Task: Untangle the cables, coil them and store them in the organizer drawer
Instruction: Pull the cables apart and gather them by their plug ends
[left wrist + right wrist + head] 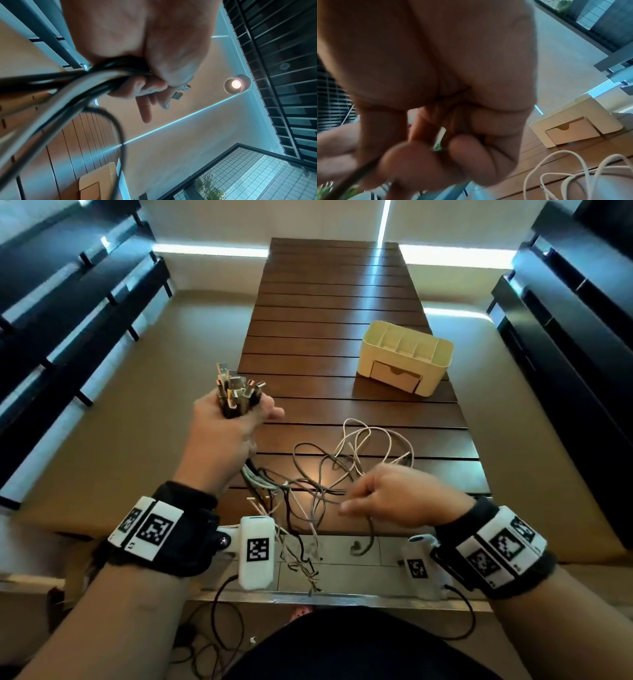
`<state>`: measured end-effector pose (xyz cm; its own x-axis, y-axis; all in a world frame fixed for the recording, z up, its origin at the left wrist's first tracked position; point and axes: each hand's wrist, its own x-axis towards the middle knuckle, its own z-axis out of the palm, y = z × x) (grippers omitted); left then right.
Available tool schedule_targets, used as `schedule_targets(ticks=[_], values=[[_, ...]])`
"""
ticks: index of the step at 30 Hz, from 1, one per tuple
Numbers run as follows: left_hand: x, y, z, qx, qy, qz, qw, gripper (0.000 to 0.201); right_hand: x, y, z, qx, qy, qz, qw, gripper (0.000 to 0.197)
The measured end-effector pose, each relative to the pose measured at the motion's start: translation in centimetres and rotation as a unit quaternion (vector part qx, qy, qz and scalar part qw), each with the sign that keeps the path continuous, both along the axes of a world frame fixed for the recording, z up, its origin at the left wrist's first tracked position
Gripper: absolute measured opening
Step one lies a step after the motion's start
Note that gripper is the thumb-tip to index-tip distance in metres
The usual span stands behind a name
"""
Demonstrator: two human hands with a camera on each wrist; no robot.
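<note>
My left hand (236, 419) is raised over the table's near left edge and grips a bundle of cables (236, 392), their USB plug ends sticking up above the fist. The same bundle (96, 78) runs out under the palm in the left wrist view. The cables' loose lengths hang down into a tangle (318, 484) of dark and white loops on the table. My right hand (356, 501) pinches a dark cable (359, 171) from that tangle between thumb and fingers. The cream organizer (406, 357) stands further back on the right, its drawer (395, 376) closed.
The slatted brown wooden table (329, 302) stretches away from me. White cable loops (573, 173) lie just in front of the organizer (576, 121). Some cable ends (308, 570) dangle over the near edge. Dark benches (68, 302) flank both sides.
</note>
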<state>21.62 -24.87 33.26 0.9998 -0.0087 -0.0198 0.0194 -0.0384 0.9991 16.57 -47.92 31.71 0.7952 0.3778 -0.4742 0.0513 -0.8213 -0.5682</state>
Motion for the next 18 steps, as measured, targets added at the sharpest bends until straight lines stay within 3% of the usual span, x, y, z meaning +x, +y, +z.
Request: schedule_targets(ticks=[4,7,9,11,13,15,16,18], values=[[0.1,0.6,0.3,-0.038,0.002,-0.005,0.999,0.011,-0.6,0.7,-0.8,-0.119,0.14,0.132,0.974,0.028],[-0.4,0.5,0.4,-0.067,0.01,-0.034,0.997,0.011,0.0,0.7,-0.5,-0.176,0.094,0.112,0.973,0.05],[-1.0,0.0,0.7,-0.081,0.01,-0.058,0.995,0.013,0.6,0.7,0.3,-0.117,0.015,0.042,0.992,0.063],[-1.7,-0.8,1.0,-0.09,0.001,-0.081,0.993,0.011,1.0,1.2,1.2,0.002,-0.038,0.0,0.999,0.078],[-2.3,-1.5,1.4,-0.105,-0.016,-0.099,0.989,0.012,1.0,2.4,1.9,0.094,-0.056,0.009,0.994,0.093],[-2.7,-2.1,1.9,-0.123,-0.035,-0.115,0.985,0.015,0.8,4.1,1.8,0.13,-0.054,0.034,0.99,0.101],[-2.8,-2.2,2.3,-0.133,-0.044,-0.12,0.983,0.015,0.7,4.9,1.3,0.137,-0.05,0.043,0.988,0.094],[-2.9,-2.1,3.2,-0.154,-0.055,-0.118,0.979,0.012,0.9,6.1,-0.5,0.14,-0.046,0.05,0.988,0.049]])
